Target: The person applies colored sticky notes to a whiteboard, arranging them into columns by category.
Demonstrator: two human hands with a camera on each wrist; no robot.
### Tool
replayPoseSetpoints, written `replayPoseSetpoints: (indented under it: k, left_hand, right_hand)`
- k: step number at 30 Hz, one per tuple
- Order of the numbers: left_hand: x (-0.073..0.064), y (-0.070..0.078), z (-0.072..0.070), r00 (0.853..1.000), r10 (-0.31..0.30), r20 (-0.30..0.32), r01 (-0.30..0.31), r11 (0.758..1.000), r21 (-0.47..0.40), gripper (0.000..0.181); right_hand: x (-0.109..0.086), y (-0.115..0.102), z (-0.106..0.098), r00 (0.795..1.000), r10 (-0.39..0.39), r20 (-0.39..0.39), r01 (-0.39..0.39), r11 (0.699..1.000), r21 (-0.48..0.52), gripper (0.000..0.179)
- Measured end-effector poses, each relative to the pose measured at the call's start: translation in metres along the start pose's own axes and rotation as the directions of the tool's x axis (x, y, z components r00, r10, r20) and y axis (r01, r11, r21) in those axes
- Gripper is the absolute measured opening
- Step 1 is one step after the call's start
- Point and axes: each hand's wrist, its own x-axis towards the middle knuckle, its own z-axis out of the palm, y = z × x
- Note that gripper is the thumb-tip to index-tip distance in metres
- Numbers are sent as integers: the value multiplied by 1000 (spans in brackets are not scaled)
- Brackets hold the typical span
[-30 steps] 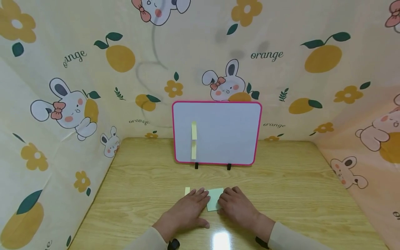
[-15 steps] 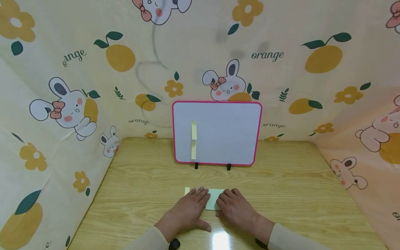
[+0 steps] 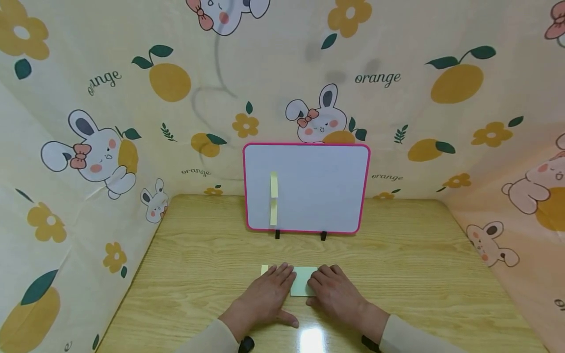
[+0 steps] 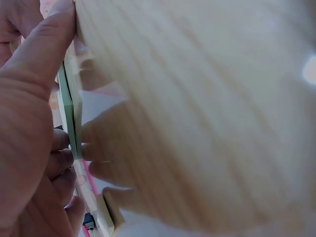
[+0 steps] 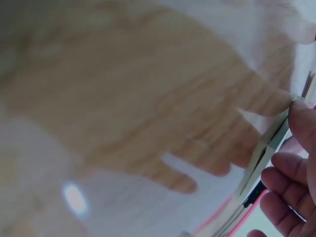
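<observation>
A pale green sticky note pad (image 3: 301, 282) lies on the wooden table between my hands. My left hand (image 3: 267, 293) rests flat over its left part, fingers straight and the thumb held out to the side. With its fingers curled, my right hand (image 3: 337, 295) pinches the pad's right edge. In the right wrist view, the thumb (image 5: 302, 121) is against the layered pad edge (image 5: 259, 160). The pad's green side (image 4: 65, 111) also shows past the left hand in the left wrist view. Both hands hide parts of the pad.
A pink-framed whiteboard (image 3: 322, 189) stands upright behind on black feet, with two pale yellow paper strips (image 3: 274, 185) one above the other. Another yellow piece (image 3: 264, 269) lies partly under my left hand. Patterned cloth (image 3: 265, 68) encloses the wooden table (image 3: 212, 255).
The green pad's visible part has gone from slightly tilted to square. My right hand has shifted slightly, while the left stays nearly in place.
</observation>
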Motion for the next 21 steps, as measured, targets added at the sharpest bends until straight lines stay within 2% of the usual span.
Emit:
replayPoseSetpoints:
  k: [10, 21]
  left_hand:
    - [1, -1, 1, 1000, 1, -5, -1, 1000, -24, 116]
    - [1, -2, 0, 1000, 11, -6, -11, 997, -71, 116]
  right_hand:
    - [1, 0, -2, 999, 10, 35, -10, 1000, 14, 37]
    - [1, 4, 4, 999, -1, -42, 1, 1000, 2, 27]
